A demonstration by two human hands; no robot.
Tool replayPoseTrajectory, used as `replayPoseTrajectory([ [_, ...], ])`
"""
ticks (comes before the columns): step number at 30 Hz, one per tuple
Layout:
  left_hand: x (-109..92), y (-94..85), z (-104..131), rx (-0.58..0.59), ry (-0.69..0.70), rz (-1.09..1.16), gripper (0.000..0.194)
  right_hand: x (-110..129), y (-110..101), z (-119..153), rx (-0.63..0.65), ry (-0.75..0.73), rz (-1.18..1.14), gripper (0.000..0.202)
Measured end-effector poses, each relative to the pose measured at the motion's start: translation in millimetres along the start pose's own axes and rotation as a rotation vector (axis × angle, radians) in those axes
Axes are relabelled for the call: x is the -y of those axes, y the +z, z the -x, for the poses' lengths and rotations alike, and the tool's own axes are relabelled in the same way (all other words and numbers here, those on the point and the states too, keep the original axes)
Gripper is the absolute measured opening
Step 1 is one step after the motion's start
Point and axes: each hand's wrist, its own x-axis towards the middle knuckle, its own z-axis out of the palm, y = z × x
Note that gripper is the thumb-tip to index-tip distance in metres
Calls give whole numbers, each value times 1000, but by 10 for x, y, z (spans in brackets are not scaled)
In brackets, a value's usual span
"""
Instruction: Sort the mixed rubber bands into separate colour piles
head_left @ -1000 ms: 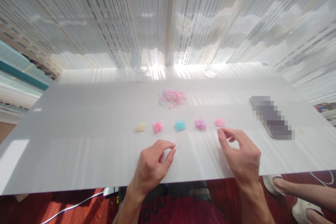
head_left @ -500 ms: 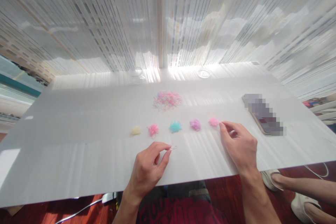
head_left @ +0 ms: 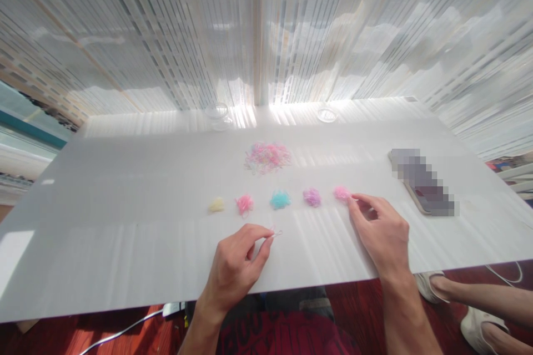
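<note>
My left hand (head_left: 239, 258) is closed in a pinch on a few thin, pale rubber bands (head_left: 278, 233), whose small loops stick out past the fingertips above the white table (head_left: 145, 255). At the edge of a light pink pile of rubber bands (head_left: 341, 193), my right hand (head_left: 381, 227) pinches a small pink band, mostly covered by the fingertips. Leftward from that pile runs a row of small heaps: purple (head_left: 312, 197), turquoise (head_left: 280, 199), deeper pink (head_left: 245, 203) and pale yellow (head_left: 216, 204). Behind the row lies a larger mixed-colour heap (head_left: 267, 157).
A phone (head_left: 422, 183), partly pixelated, lies right of my right hand. Two clear round containers or lids (head_left: 327, 115) are at the table's back, by the striped curtain (head_left: 258, 33). Another person's legs (head_left: 478, 297) show at lower right.
The view has shifted slightly, moving the things on the table a little to the right. Both hands keep their pinches, with the right one still at the light pink pile.
</note>
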Motion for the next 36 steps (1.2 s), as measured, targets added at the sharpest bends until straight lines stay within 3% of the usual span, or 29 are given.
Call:
replayPoseTrajectory([
  [12, -1, 7, 23, 3, -10, -1, 12, 2, -7, -14, -54, 3, -2, 26],
  [16, -17, 11, 5, -61, 25, -138, 11, 138, -61, 64, -110, -117, -56, 16],
  [19, -36, 22, -9, -76, 49, -269, 10, 350, -53, 197, -3, -276, -183, 5],
  [22, -48, 35, -15, -33, 37, -347, 11, 557, 40, 333, 237, -412, -326, 9],
  [26, -53, 44, -22, 11, 0, -372, 11, 692, 196, 426, 421, -472, -323, 12],
  [36, -78, 19, -85, 45, -13, -309, 11, 753, 248, 391, 517, -472, -301, 11],
])
